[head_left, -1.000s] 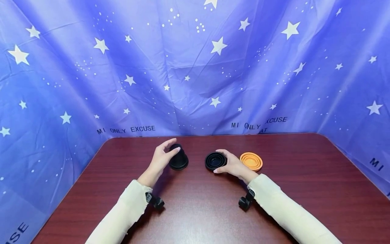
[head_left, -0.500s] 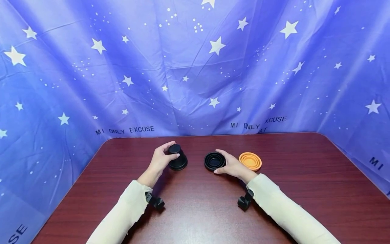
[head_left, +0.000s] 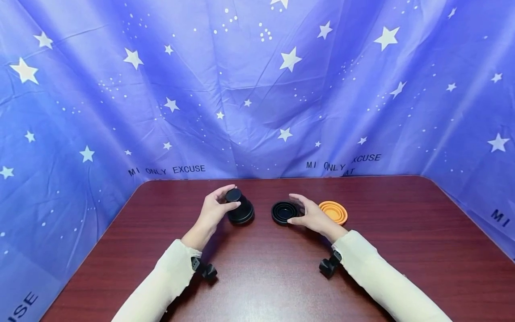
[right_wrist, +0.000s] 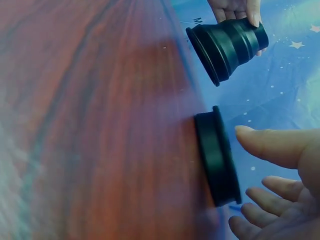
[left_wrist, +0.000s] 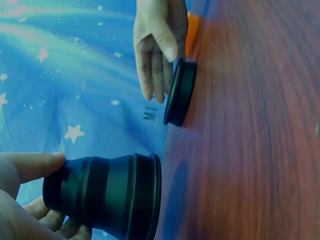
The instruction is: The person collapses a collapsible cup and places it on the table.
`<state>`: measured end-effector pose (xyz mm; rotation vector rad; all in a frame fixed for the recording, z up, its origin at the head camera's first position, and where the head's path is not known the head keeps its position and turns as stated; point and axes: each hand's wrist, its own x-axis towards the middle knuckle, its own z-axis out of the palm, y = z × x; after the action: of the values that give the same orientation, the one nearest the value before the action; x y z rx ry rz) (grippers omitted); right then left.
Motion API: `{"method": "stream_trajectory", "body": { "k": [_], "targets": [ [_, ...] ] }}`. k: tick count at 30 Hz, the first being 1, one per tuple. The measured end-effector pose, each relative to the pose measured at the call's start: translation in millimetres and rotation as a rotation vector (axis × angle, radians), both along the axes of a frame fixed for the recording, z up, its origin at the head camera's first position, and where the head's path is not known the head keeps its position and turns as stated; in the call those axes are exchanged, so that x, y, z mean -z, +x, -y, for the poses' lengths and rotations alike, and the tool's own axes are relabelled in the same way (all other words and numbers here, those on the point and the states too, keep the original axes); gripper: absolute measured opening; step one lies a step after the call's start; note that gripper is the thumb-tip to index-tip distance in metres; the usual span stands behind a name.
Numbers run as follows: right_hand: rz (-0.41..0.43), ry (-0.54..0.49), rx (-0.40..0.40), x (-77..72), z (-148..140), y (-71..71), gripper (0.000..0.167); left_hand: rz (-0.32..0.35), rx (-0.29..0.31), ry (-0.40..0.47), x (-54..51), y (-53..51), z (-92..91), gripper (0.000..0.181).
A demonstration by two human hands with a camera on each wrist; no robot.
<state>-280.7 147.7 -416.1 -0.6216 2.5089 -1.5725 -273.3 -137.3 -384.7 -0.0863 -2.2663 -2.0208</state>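
Black, stepped, tapering cup of rubbery-looking material (head_left: pixel 241 215), wide rim down, tilts just above a glossy reddish-brown wood-grain table (head_left: pixel 261 273), left of centre in the head view, its narrow end gripped by the left hand (head_left: pixel 211 207). Right of centre, the right hand (head_left: pixel 315 218) spreads wide beside a flat, ringed black disc (head_left: pixel 284 213); farther right lies a flat, ringed orange disc (head_left: pixel 334 213).
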Motion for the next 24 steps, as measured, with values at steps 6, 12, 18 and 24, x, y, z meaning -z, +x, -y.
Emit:
{"method": "stream_trajectory", "body": {
  "k": [6,12,18,24],
  "targets": [
    [-0.103,-0.057,-0.009,-10.5,-1,3.9,0.061,-0.066,0.049,0.072,-9.7,10.5,-11.0,0.056],
    [-0.139,-0.166,-0.067,-22.2,7,12.6,0.051,-0.147,0.093,0.123,-17.5,23.7,-22.7,0.055],
    [-0.083,-0.192,-0.083,-27.5,17,22.9,0.046,-0.206,0.146,0.170,-21.5,36.7,-32.5,0.055],
    [-0.034,-0.167,-0.044,-30.4,23,28.0,0.044,-0.238,0.194,0.173,-21.2,43.5,-38.0,0.055]
  ]
}}
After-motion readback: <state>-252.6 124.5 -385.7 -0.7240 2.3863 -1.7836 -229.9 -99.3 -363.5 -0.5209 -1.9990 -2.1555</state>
